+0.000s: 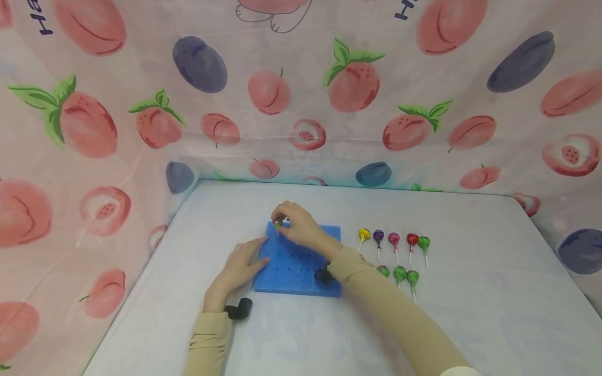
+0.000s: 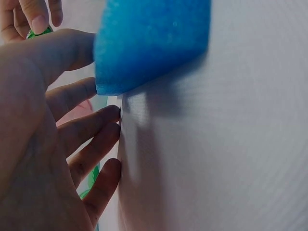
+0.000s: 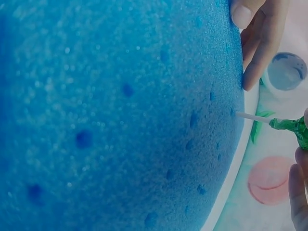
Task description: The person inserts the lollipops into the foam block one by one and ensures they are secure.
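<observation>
My right hand (image 1: 301, 225) pinches a green-wrapped lollipop (image 1: 277, 223) by its head, over the far left corner of a blue foam board (image 1: 293, 283). In the right wrist view the white stick of the lollipop (image 3: 284, 124) points at the board, its tip at a hole; how deep it sits I cannot tell. My left hand (image 1: 239, 267) rests at the board's left edge, thumb on the edge and fingers spread loosely. The left wrist view shows those fingers (image 2: 96, 144) fairly straight beside the foam (image 2: 154, 43). Rows of small holes dot the board.
Right of the board lies a row of lollipops in yellow, purple (image 1: 378, 236), pink, red (image 1: 412, 239) and green wrappers. Nearer me are several green ones (image 1: 400, 274), partly hidden by my right sleeve (image 1: 376, 292). A fruit-print cloth (image 1: 305, 104) hangs behind the white table (image 1: 470, 292).
</observation>
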`<act>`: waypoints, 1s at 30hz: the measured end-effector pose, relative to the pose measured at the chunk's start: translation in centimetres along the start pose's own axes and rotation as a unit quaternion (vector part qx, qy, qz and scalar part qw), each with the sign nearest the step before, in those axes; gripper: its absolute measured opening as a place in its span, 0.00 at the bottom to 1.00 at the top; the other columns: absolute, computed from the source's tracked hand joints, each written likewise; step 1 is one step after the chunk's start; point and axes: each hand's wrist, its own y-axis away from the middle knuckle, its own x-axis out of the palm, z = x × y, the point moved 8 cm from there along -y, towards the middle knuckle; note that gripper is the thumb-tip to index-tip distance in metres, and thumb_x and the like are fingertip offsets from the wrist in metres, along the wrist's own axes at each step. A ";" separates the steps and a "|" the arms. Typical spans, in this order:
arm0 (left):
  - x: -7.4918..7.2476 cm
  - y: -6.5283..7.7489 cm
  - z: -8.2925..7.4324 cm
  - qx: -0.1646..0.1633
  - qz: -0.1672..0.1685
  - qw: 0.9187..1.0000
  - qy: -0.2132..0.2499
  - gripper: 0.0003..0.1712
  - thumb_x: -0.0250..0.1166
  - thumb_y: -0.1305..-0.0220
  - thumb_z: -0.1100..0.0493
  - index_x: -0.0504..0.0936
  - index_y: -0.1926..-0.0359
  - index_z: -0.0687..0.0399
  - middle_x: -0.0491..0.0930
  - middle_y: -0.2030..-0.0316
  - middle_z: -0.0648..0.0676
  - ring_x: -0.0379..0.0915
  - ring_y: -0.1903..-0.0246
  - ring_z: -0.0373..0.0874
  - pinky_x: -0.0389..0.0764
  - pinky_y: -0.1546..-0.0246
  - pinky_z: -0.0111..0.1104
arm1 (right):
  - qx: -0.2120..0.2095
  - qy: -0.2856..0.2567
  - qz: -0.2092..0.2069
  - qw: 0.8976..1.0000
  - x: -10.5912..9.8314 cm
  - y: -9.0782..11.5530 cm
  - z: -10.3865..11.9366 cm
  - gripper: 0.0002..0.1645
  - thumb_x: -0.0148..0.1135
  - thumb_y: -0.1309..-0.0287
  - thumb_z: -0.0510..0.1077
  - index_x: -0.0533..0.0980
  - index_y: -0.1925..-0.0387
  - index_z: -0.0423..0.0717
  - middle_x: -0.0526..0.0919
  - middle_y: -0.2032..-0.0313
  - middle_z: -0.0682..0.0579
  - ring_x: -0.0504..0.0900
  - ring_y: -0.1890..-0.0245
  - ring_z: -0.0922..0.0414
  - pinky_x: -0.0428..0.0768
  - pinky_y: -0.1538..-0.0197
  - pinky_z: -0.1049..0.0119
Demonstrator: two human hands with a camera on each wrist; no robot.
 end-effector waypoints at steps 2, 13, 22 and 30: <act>0.0 0.0 -0.1 -0.001 0.001 1.000 0.002 0.34 0.57 0.32 0.49 0.60 0.28 0.48 0.62 0.29 0.56 0.55 0.31 0.57 0.58 0.32 0.57 | 0.002 -0.003 0.001 1.000 0.0 0.0 0.0 0.13 0.67 0.45 0.35 0.77 0.58 0.48 0.80 0.59 0.53 0.78 0.51 0.56 0.79 0.45 0.62; 0.0 -0.2 0.1 0.003 -0.003 1.000 -0.003 0.34 0.57 0.31 0.49 0.60 0.28 0.46 0.62 0.29 0.55 0.56 0.32 0.58 0.59 0.33 0.58 | 0.025 0.013 0.014 0.999 0.4 0.0 -0.2 0.14 0.67 0.45 0.37 0.77 0.56 0.51 0.80 0.58 0.56 0.79 0.51 0.58 0.79 0.46 0.62; -0.1 -0.2 -0.1 0.006 0.002 1.000 -0.002 0.34 0.57 0.32 0.48 0.60 0.28 0.46 0.62 0.29 0.55 0.55 0.31 0.58 0.58 0.33 0.59 | 0.027 0.005 0.014 1.000 0.6 0.2 -0.4 0.14 0.66 0.45 0.36 0.77 0.56 0.51 0.80 0.57 0.55 0.79 0.51 0.57 0.80 0.46 0.62; -0.2 -0.1 0.1 -0.001 0.000 1.000 0.002 0.34 0.58 0.32 0.48 0.60 0.28 0.46 0.62 0.29 0.55 0.55 0.31 0.58 0.58 0.33 0.59 | 0.025 0.005 0.020 0.999 0.6 0.4 -0.3 0.17 0.66 0.44 0.36 0.77 0.52 0.50 0.81 0.56 0.55 0.80 0.52 0.57 0.80 0.46 0.62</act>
